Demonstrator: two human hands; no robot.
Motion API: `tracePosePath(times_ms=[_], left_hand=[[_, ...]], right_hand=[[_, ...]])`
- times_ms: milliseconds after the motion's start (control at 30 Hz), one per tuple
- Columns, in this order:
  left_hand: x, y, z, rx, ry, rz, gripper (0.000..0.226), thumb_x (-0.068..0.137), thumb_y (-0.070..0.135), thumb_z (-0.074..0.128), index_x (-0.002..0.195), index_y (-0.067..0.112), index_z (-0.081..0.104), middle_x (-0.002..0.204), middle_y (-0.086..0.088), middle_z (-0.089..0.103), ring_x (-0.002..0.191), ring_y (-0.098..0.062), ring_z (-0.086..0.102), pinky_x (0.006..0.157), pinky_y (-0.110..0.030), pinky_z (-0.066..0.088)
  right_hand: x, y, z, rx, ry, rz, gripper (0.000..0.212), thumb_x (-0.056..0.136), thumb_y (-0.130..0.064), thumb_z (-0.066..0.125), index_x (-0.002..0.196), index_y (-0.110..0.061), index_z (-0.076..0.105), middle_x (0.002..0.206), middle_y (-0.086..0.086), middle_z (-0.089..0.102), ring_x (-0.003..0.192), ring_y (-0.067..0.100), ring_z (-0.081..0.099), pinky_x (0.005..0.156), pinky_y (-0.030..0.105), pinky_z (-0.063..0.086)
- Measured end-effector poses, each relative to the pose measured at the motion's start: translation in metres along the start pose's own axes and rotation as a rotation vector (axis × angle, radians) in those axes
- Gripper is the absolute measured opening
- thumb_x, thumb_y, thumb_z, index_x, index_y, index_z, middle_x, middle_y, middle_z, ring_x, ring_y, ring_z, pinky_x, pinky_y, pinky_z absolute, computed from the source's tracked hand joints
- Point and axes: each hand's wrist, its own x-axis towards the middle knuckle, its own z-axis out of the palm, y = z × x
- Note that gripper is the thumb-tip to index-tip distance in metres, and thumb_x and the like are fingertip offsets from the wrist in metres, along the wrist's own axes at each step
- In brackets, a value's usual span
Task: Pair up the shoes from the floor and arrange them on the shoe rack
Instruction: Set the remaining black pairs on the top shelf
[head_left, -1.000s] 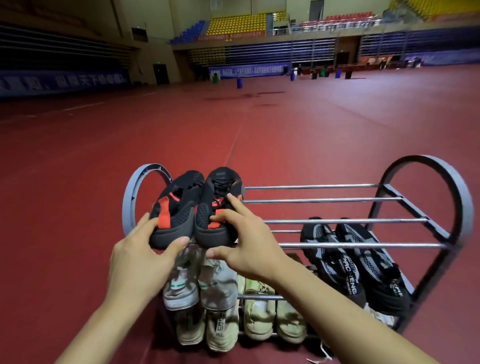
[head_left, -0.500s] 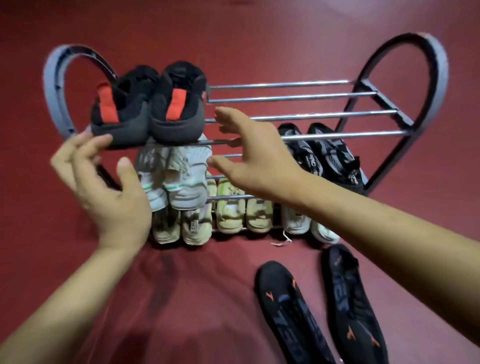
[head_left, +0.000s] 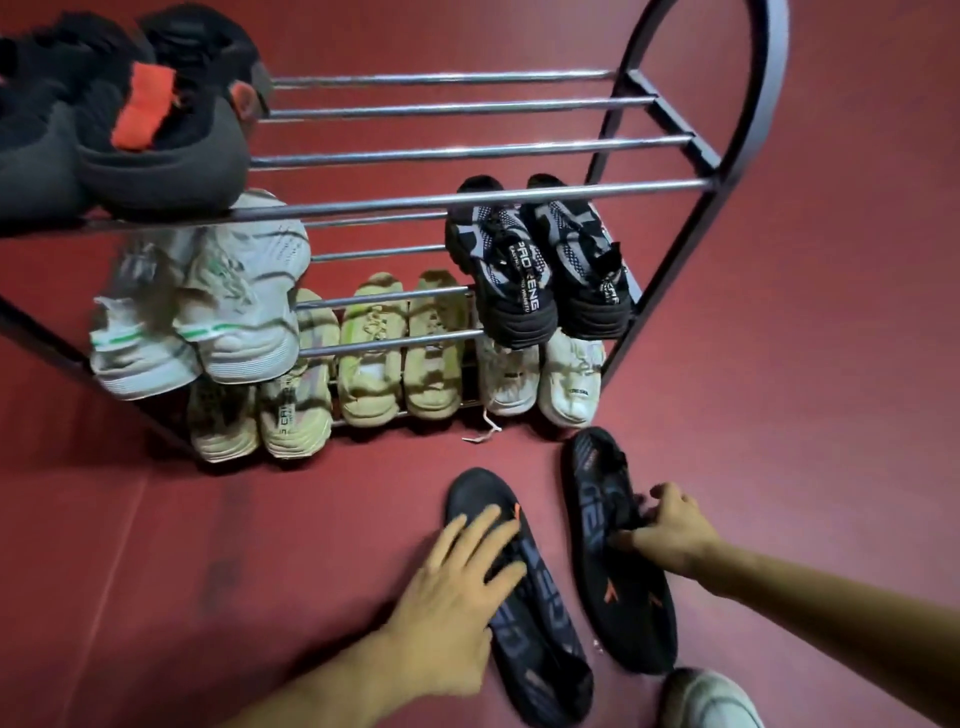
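Two black shoes with orange marks lie on the red floor in front of the shoe rack (head_left: 670, 143). My left hand (head_left: 457, 582) lies flat, fingers spread, on the left black shoe (head_left: 540, 644). My right hand (head_left: 665, 527) curls its fingers and thumb round the collar of the right black shoe (head_left: 623, 603). On the rack's top shelf at the left sits a black and red pair (head_left: 130, 119).
The middle shelf holds a white and green pair (head_left: 208, 312) and a black and grey pair (head_left: 540, 260). The bottom shelf carries beige pairs (head_left: 400, 348) and a white pair (head_left: 540, 379). A light shoe toe (head_left: 711, 701) shows at the bottom edge.
Both hands left the black and red pair on the top shelf and came down to the two black shoes on the floor. The view tilted down.
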Motion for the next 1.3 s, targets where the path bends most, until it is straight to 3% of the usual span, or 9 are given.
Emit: tracePosePath(times_ms=[67, 200, 367, 533, 667, 833, 1033, 1167, 1300], left_hand=[[0.016, 0.003, -0.004, 0.152, -0.113, 0.179, 0.099, 0.060, 0.030, 0.070, 0.150, 0.022, 0.031, 0.165, -0.012, 0.017, 0.153, -0.036, 0.011, 0.122, -0.054, 0.013], [0.040, 0.018, -0.020, 0.252, -0.285, 0.047, 0.118, 0.068, 0.027, 0.083, 0.156, 0.021, 0.004, 0.147, -0.019, 0.033, 0.116, -0.041, 0.052, 0.097, -0.047, 0.044], [0.018, 0.015, -0.020, 0.171, -0.385, -0.239, 0.089, 0.067, 0.066, 0.074, 0.131, 0.009, 0.052, 0.130, -0.016, 0.055, 0.109, -0.032, 0.064, 0.095, -0.041, 0.050], [-0.053, -0.023, -0.010, -0.155, -0.231, -0.694, 0.113, 0.036, 0.108, 0.036, 0.112, 0.032, 0.071, 0.104, 0.003, 0.078, 0.103, -0.013, 0.071, 0.092, -0.027, 0.051], [-0.070, -0.058, -0.017, -0.367, -0.174, -0.930, 0.115, 0.036, 0.110, 0.024, 0.089, 0.022, 0.076, 0.089, -0.001, 0.078, 0.093, -0.020, 0.072, 0.085, -0.030, 0.053], [-0.067, -0.065, -0.012, -0.368, -0.084, -0.930, 0.090, 0.064, 0.097, 0.028, 0.097, 0.020, 0.060, 0.107, -0.007, 0.074, 0.108, -0.030, 0.068, 0.090, -0.036, 0.051], [-0.062, -0.068, -0.014, -0.376, -0.107, -0.949, 0.076, 0.084, 0.082, 0.031, 0.109, 0.015, 0.056, 0.116, -0.015, 0.070, 0.113, -0.035, 0.064, 0.091, -0.038, 0.049], [-0.073, -0.076, -0.006, -0.478, -0.074, -0.927, 0.060, 0.091, 0.071, 0.032, 0.105, 0.019, 0.058, 0.106, -0.011, 0.073, 0.108, -0.033, 0.065, 0.091, -0.038, 0.049], [-0.093, -0.060, 0.003, -0.641, 0.021, -0.864, 0.062, 0.072, 0.083, 0.043, 0.091, 0.026, 0.059, 0.089, 0.003, 0.061, 0.094, -0.022, 0.061, 0.088, -0.041, 0.048]], right_hand=[[0.008, -0.006, 0.005, 0.009, 0.008, -0.036, 0.089, 0.062, -0.040, 0.088, 0.133, -0.011, 0.044, 0.126, 0.012, 0.057, 0.112, 0.030, 0.060, 0.089, 0.034, 0.052], [0.015, -0.018, 0.004, -0.126, -0.023, -0.052, 0.071, 0.062, -0.045, 0.086, 0.114, -0.012, 0.050, 0.111, 0.007, 0.064, 0.100, 0.028, 0.063, 0.077, 0.033, 0.052], [0.016, -0.016, -0.018, -0.264, -0.030, -0.176, 0.041, 0.068, -0.024, 0.069, 0.105, -0.011, 0.063, 0.100, 0.008, 0.071, 0.092, 0.029, 0.066, 0.073, 0.034, 0.055], [0.013, -0.011, -0.011, -0.211, -0.023, -0.189, 0.037, 0.066, -0.038, 0.060, 0.092, -0.011, 0.062, 0.087, 0.008, 0.069, 0.083, 0.032, 0.065, 0.061, 0.031, 0.049], [0.005, -0.022, 0.012, -0.007, 0.048, -0.096, 0.090, 0.055, -0.072, 0.071, 0.115, -0.006, 0.057, 0.117, 0.015, 0.063, 0.102, 0.032, 0.065, 0.081, 0.037, 0.055], [-0.027, -0.017, 0.039, -0.325, 0.054, -0.214, 0.162, 0.036, -0.077, 0.079, 0.155, -0.004, -0.002, 0.148, 0.011, 0.026, 0.137, 0.035, 0.036, 0.105, 0.049, 0.047], [-0.025, 0.004, 0.033, -0.828, -0.014, -0.896, 0.131, 0.049, -0.052, 0.079, 0.156, -0.015, 0.013, 0.149, 0.006, 0.042, 0.132, 0.033, 0.047, 0.108, 0.054, 0.041], [-0.040, 0.002, 0.050, -1.006, 0.013, -1.544, 0.057, 0.086, -0.029, 0.055, 0.142, -0.030, 0.047, 0.148, -0.003, 0.052, 0.145, 0.030, 0.040, 0.113, 0.059, 0.036], [-0.051, -0.013, 0.055, -0.784, -0.007, -1.446, 0.069, 0.076, -0.029, 0.063, 0.142, -0.027, 0.043, 0.156, 0.004, 0.039, 0.150, 0.033, 0.027, 0.120, 0.050, 0.027]])
